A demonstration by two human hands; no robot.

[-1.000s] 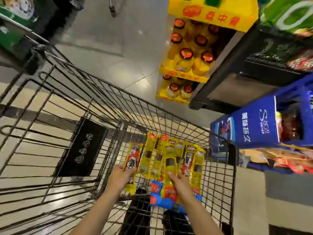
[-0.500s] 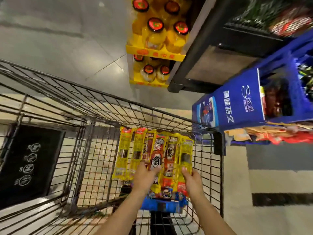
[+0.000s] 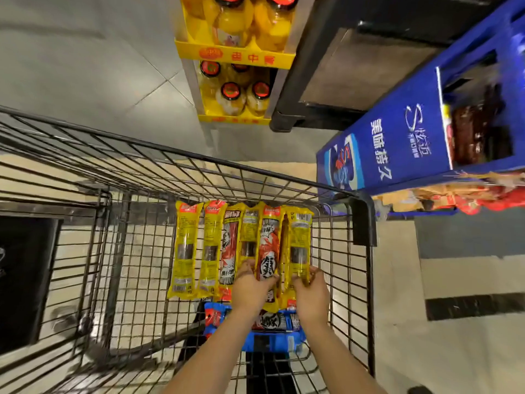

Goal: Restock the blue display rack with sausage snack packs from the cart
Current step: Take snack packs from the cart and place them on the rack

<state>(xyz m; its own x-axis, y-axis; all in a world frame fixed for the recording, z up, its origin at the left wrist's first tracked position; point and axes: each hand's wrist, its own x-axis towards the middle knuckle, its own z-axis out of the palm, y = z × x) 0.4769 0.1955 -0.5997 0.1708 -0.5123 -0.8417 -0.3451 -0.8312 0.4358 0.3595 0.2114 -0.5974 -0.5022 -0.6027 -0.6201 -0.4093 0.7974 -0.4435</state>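
A fan of six yellow sausage snack packs (image 3: 241, 248) is pinched by curled fingers (image 3: 250, 265) of the left hand (image 3: 250, 291) and right hand (image 3: 311, 294) inside the wire cart (image 3: 284, 174). Blue packs (image 3: 270, 341) lie beneath; the blue display rack (image 3: 403, 132) stands beyond, rightward.

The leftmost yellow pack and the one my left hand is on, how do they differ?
The leftmost yellow pack shows its plain label side and lies untouched; the pack under the left hand, the red-printed pack, shows bold red and black artwork. Both are long, yellow-edged, lying lengthwise in the cart.
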